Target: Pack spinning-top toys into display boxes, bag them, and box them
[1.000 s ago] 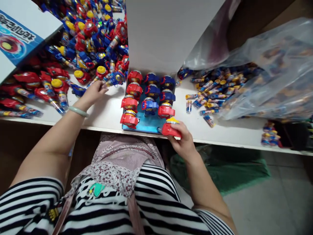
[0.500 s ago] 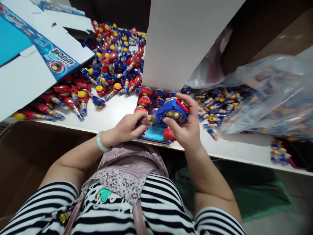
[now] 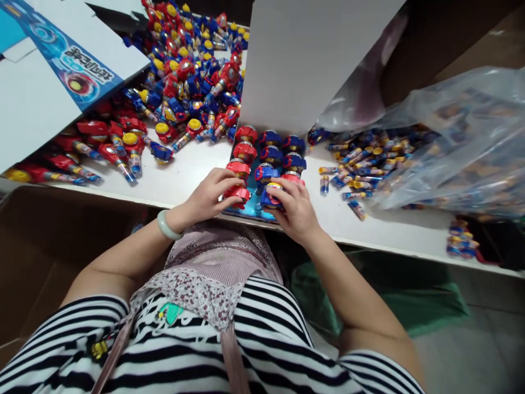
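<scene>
In front of me is an open display box with a blue base [image 3: 249, 212], holding rows of red and blue round plastic toys. My right hand [image 3: 296, 210] grips a blue round toy [image 3: 270, 198] at the front of the middle row, fingers over its top and thumb at the near side. Beside it, my left hand [image 3: 213, 196] has its fingers and thumb around the front red round toy [image 3: 237, 194] in the left row. Behind my right fingers a red toy [image 3: 293, 179] partly shows in the right row.
The box's white lid [image 3: 303, 60] stands upright behind it. A heap of red and blue toys with tube handles [image 3: 184, 82] lies to the left, near a printed carton [image 3: 94, 71]. Small candy tubes [image 3: 361, 164] spill from a clear plastic bag [image 3: 463, 142] on the right.
The blue toy that both hands held above the box is now down in the front of it, under my right hand. My left hand has moved onto the red row.
</scene>
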{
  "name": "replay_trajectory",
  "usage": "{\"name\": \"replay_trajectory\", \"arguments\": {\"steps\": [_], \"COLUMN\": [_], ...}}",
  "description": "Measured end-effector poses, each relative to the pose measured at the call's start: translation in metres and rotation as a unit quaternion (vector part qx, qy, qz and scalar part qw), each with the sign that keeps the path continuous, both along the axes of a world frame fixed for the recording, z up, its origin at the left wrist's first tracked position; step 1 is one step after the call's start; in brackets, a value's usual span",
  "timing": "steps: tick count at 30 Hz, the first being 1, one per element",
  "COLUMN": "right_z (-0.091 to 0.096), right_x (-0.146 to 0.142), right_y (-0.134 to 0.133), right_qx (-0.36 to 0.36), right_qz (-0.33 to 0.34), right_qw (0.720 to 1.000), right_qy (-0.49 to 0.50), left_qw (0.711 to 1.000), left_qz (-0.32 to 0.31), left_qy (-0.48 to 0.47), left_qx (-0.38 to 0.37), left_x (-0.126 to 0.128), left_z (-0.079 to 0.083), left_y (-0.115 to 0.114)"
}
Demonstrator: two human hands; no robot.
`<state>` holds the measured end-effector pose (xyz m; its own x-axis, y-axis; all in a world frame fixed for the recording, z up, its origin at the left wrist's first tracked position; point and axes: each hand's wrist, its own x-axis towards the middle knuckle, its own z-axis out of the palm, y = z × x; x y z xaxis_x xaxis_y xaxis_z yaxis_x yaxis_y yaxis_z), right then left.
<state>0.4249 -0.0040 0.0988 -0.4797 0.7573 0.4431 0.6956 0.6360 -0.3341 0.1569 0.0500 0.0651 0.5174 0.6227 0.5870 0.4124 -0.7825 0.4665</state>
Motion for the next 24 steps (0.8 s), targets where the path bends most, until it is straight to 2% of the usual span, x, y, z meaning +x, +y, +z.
{"name": "replay_trajectory", "arguments": {"steps": [2,6,9,11,15,18,21,23,24], "right_z": [-0.006,0.003,0.006,0.003,-0.001,0.006,0.029,0.053,0.066], "right_x": [-0.004,0.001,0.0,-0.007,-0.022,-0.019,0.007,0.033,0.045], "right_y": [0.0,0.003,0.007,0.01,0.008,0.002,0.011,0.037,0.057], "right_qx": [0.006,0.004,-0.005,-0.024,-0.066,-0.071,-0.069,-0.047,-0.036], "right_qz": [0.012,0.054,0.053,0.051,0.006,-0.028,0.002,-0.024,-0.065], "right_qw": [0.999,0.997,0.997,0.993,0.974,0.968,0.984,0.998,0.995], "right_qy": [-0.035,-0.064,-0.06,-0.104,-0.218,-0.239,-0.167,-0.025,0.069], "left_qw": [1.0,1.0,1.0,1.0,0.999,0.999,0.998,0.989,0.977], "left_qz": [-0.001,-0.003,-0.004,-0.01,-0.016,-0.021,-0.001,0.056,0.085], "left_qy": [-0.001,-0.004,-0.011,-0.021,-0.031,-0.028,-0.051,-0.122,-0.17], "left_qx": [-0.004,-0.01,-0.004,0.007,0.009,0.004,-0.02,-0.066,-0.098], "left_x": [0.004,0.003,0.001,0.001,0.004,0.002,-0.01,-0.017,-0.019], "left_z": [-0.005,-0.007,-0.007,-0.008,-0.011,-0.015,-0.003,0.023,0.041], "left_y": [-0.002,-0.001,0.001,0.002,0.0,-0.005,0.004,0.028,0.046]}}
